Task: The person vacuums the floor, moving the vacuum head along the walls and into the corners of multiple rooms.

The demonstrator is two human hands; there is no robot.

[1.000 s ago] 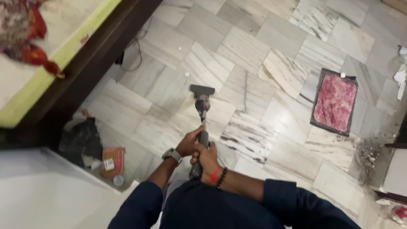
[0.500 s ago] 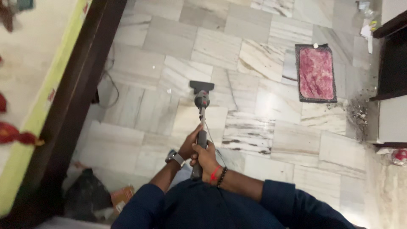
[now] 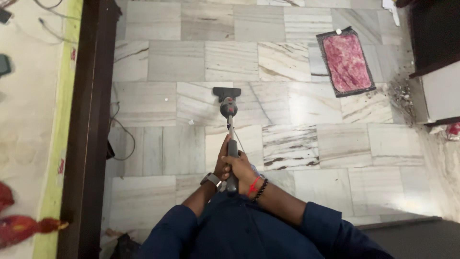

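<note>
Right hand and left hand are both gripping the grey vacuum handle, fingers wrapped tight. Vacuum head is sitting flat on the marble floor, well left of the pink mat.

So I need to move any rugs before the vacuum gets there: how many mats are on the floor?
1. A small pink mat with a dark border lies on the marble floor at upper right, beyond the vacuum head. Others may lie outside the view.
</note>
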